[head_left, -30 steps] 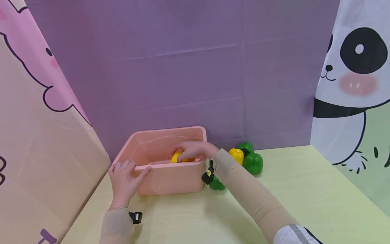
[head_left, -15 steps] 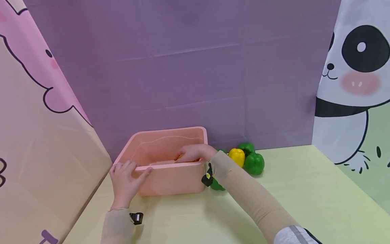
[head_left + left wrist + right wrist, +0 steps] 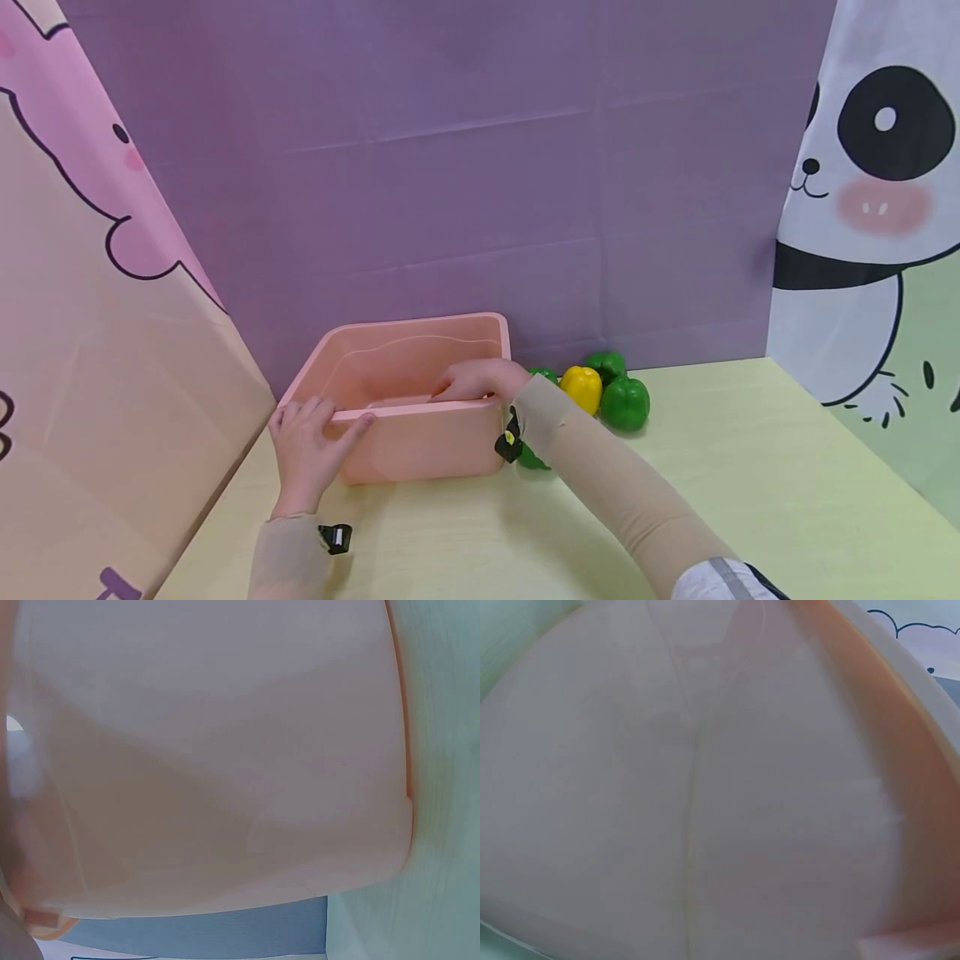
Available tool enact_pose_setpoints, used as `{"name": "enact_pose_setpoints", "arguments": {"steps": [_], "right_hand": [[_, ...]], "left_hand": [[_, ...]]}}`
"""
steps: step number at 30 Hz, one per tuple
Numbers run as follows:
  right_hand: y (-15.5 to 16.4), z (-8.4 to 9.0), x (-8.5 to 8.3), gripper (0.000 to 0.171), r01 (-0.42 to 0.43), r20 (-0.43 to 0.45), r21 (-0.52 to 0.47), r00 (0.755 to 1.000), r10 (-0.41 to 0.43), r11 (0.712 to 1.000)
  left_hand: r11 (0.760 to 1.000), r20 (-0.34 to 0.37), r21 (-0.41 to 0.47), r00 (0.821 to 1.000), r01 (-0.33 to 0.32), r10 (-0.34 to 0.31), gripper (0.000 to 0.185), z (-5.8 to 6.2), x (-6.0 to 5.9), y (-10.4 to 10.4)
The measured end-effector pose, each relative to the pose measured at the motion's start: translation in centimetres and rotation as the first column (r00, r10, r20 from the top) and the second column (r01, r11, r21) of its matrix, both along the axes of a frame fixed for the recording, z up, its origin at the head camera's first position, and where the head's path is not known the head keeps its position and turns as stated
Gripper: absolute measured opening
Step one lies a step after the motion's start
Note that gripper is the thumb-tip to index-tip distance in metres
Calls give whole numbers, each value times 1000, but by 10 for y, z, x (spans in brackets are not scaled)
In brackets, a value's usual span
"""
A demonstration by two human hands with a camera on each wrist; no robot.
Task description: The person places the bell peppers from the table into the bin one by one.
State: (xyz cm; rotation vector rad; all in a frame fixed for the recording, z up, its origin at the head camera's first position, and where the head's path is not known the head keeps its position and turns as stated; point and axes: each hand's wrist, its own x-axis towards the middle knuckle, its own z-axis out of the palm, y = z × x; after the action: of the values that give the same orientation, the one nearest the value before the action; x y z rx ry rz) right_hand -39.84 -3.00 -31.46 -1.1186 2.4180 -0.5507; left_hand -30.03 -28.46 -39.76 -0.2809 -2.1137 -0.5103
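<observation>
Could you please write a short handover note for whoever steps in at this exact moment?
Left hand rests on the near left rim of the pink bin, steadying it. Right hand is reached down inside the bin; the near wall hides its fingers, so what it holds cannot be told. Both wrist views show only pink plastic. Still out on the table, right of the bin: a yellow pepper, a green pepper beside it, another behind, and one partly hidden by the right sleeve. Done: cannot confirm anything inside the bin. Left: probably those peppers.
</observation>
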Motion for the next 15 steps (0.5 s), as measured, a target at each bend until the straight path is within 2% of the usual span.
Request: {"name": "enact_pose_setpoints", "arguments": {"steps": [11,15], "right_hand": [[0,0,6,25,57,-37,-10,998,-57,998],[0,0,6,26,54,-59,-10,997,-54,999]], "left_hand": [[1000,-15,-5,1000,8,-8,39,1,1,1],[1000,-26,-10,1000,8,-9,39,0,1,1]]}}
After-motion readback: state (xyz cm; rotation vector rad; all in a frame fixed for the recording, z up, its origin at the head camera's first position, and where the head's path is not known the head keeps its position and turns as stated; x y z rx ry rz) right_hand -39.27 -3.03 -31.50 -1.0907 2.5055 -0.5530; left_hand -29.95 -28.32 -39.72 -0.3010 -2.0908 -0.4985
